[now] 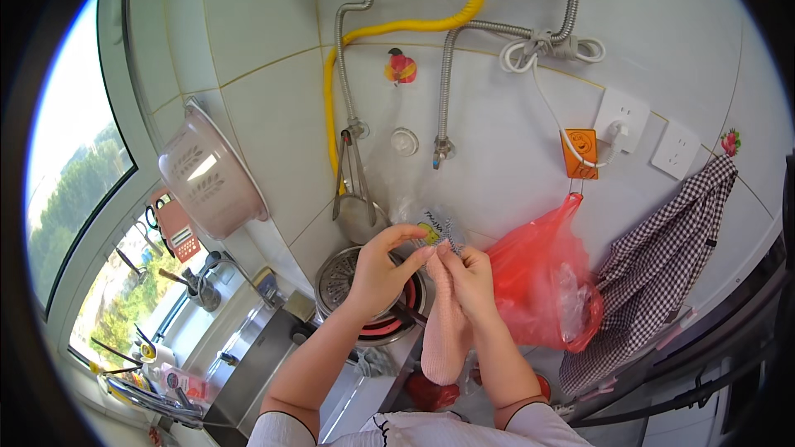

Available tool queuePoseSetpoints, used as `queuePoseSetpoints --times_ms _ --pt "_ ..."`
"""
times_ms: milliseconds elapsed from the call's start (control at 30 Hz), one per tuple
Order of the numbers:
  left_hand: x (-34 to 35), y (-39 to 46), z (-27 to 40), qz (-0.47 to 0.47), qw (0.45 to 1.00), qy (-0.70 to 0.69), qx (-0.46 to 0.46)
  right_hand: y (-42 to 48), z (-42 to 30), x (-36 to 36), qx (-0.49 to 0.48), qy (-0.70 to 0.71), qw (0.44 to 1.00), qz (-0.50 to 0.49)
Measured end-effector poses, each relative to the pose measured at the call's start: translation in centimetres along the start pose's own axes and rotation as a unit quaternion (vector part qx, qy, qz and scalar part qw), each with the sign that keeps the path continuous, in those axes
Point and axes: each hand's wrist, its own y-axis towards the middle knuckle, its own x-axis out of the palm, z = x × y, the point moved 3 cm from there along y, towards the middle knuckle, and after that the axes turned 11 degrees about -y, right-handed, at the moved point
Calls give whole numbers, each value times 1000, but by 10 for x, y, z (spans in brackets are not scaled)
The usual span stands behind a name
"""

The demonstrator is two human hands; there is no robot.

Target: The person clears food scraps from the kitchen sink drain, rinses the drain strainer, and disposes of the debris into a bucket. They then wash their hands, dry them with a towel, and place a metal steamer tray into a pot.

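Note:
A pink knitted cloth (446,347) hangs bunched from my right hand (475,279), its top pinched between thumb and fingers. Close beside it is my left hand (385,270), thumb tip at the top of the cloth and index finger stretched out above. Its other fingers are hidden, so its grip is unclear. Just beyond my fingertips, a clear plastic bag with printed writing (430,231) hangs against the wall, and a dark checked strip shows by the cloth's top. Below my left hand are stacked round metal pans and a perforated steamer plate (338,282).
A red plastic bag (534,273) hangs right, beside a checked apron (664,267). A metal sink (248,354) lies lower left. Tongs (354,180) and a pink basin (208,174) hang on the wall. A yellow gas hose (397,26) and white power cord (546,99) run above.

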Motion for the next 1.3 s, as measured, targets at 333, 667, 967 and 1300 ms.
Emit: queuePoseSetpoints --times_ms 333,667,967,1300 --pt "32 63 -61 37 953 -263 -144 42 0 -10 -82 -105 991 7" --pt "16 126 -74 125 941 -222 -220 88 -14 1 -166 -149 973 57" --pt "16 152 -79 89 948 -189 -242 90 -25 12 -265 -288 913 119" --pt "14 154 -85 104 948 -170 -249 130 -40 10 -333 -386 848 146"
